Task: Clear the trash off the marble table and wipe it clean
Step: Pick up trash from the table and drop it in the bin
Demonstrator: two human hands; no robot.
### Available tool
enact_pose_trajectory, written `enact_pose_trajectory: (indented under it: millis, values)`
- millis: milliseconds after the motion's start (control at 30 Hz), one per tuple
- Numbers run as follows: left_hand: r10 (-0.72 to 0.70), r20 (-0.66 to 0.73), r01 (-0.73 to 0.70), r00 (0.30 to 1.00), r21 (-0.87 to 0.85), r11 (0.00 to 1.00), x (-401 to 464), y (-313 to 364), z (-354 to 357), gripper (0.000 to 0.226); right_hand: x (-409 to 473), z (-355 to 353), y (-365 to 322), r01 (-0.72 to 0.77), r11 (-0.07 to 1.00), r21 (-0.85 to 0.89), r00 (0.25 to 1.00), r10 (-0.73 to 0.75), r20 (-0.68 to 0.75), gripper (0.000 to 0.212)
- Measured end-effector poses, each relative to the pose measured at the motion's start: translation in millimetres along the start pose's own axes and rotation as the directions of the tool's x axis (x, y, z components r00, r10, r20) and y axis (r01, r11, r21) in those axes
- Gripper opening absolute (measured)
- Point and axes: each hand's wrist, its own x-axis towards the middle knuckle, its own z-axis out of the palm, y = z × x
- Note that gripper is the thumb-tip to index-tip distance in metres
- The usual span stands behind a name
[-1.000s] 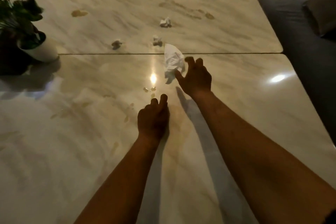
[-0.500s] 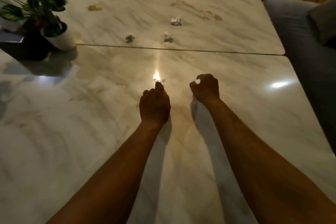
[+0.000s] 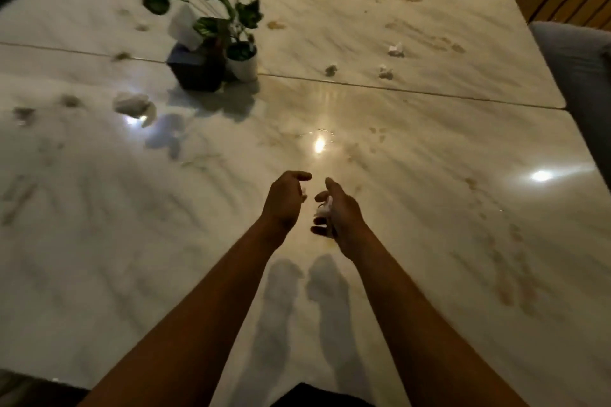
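Head view, right hand (image 3: 337, 211) holding crumpled tissue (image 3: 325, 206), left hand (image 3: 286, 200) beside

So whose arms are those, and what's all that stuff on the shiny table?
A person wears a camera on their head, so you look down along their own arms. The right hand curls around a bit of white tissue. The left hand is loosely curled; whether it holds anything is hard to tell. On the marble table lie crumpled paper scraps, brownish stains, a potted plant and a dark tissue box.
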Motion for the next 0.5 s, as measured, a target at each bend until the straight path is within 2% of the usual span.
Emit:
enact_pose_trajectory:
  millis: [100, 167, 200, 300, 367, 433, 467, 500]
  values:
    - [0.014, 0.004, -0.014, 1.0, -0.073, 0.997, -24, -16, -70, 0.033, -22, 72, 13, -0.085, 0.979, 0.184, 0.988, 0.059, 0.142, 0.042]
    - [0.116, -0.04, -0.119, 0.993, -0.11, 0.987, -39, -36, -121, 0.034, -37, 129, 18, -0.128, 0.962, 0.24, 0.974, 0.076, 0.213, 0.04]
    - [0.17, -0.092, -0.177, 0.981, -0.068, 0.982, -42, -48, -147, 0.037, -43, 157, 20, -0.159, 0.951, 0.266, 0.964, 0.091, 0.248, 0.041]
    - [0.312, -0.247, -0.284, 0.917, 0.143, 0.948, -47, -74, -217, 0.035, -61, 236, 26, -0.235, 0.914, 0.33, 0.932, 0.116, 0.344, 0.042]
    - [0.484, -0.333, -0.332, 0.809, 0.419, 0.845, -55, -92, -268, 0.024, -74, 288, 31, -0.271, 0.895, 0.354, 0.902, 0.107, 0.418, 0.045]
    - [0.656, -0.343, -0.247, 0.672, 0.731, 0.636, -62, -110, -315, 0.015, -83, 336, 37, -0.306, 0.895, 0.325, 0.863, 0.116, 0.493, 0.045]
    - [0.684, -0.346, -0.178, 0.642, 0.801, 0.572, -64, -122, -343, 0.014, -89, 363, 40, -0.308, 0.905, 0.293, 0.841, 0.115, 0.528, 0.043]
    - [0.658, -0.365, -0.113, 0.659, 0.817, 0.566, -68, -132, -368, 0.016, -95, 387, 45, -0.311, 0.915, 0.259, 0.819, 0.12, 0.561, 0.04]
